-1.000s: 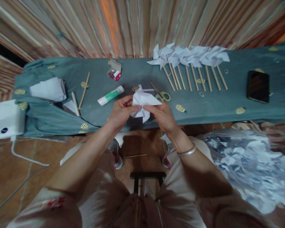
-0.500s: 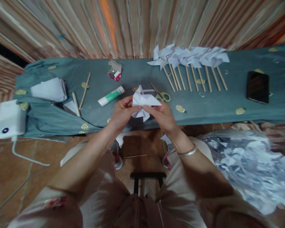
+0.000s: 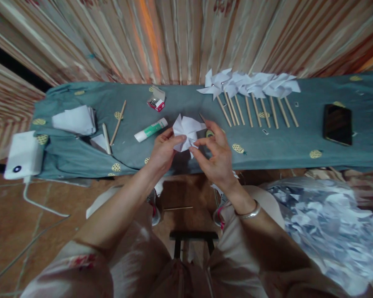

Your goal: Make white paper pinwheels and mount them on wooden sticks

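Gap between phone [image 3: 337, 124] and 9 pinwheel sticks [image 3: 249, 111], glue stick [image 3: 151, 129] in the way beyond left hand [image 3: 164, 151]

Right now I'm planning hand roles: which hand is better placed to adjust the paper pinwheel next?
Likely the right hand: it touches the paper pinwheel at right, while the left hand holds it.
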{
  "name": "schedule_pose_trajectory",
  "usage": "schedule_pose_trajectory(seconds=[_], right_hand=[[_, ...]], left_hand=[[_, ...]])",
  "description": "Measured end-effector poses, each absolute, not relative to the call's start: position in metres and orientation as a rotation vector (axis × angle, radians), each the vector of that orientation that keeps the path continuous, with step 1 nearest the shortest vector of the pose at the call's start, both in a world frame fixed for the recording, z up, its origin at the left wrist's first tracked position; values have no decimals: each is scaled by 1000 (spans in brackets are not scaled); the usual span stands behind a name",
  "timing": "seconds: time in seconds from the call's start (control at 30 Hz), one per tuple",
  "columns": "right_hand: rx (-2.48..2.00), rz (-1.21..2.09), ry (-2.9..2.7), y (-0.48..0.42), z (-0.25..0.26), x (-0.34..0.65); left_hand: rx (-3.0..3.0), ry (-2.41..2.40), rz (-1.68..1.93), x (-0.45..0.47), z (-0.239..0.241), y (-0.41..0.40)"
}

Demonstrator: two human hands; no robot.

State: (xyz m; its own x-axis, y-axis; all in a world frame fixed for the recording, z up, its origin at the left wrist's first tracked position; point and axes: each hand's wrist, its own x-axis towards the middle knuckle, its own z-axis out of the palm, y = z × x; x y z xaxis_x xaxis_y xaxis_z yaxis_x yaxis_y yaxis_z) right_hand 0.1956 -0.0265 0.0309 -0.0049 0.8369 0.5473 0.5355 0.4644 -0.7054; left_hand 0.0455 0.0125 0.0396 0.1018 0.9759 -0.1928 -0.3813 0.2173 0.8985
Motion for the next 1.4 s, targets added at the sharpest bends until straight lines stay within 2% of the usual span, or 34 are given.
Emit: schedule_pose_trajectory(seconds=[0.43,1.4], right_hand=[[-1231,327,-1722,-23,22,191],[-1201,481,-1629,-20,26,195]], left_hand=[[776,977,1129,48,46,9],[812,1013,1150,50,47,7]])
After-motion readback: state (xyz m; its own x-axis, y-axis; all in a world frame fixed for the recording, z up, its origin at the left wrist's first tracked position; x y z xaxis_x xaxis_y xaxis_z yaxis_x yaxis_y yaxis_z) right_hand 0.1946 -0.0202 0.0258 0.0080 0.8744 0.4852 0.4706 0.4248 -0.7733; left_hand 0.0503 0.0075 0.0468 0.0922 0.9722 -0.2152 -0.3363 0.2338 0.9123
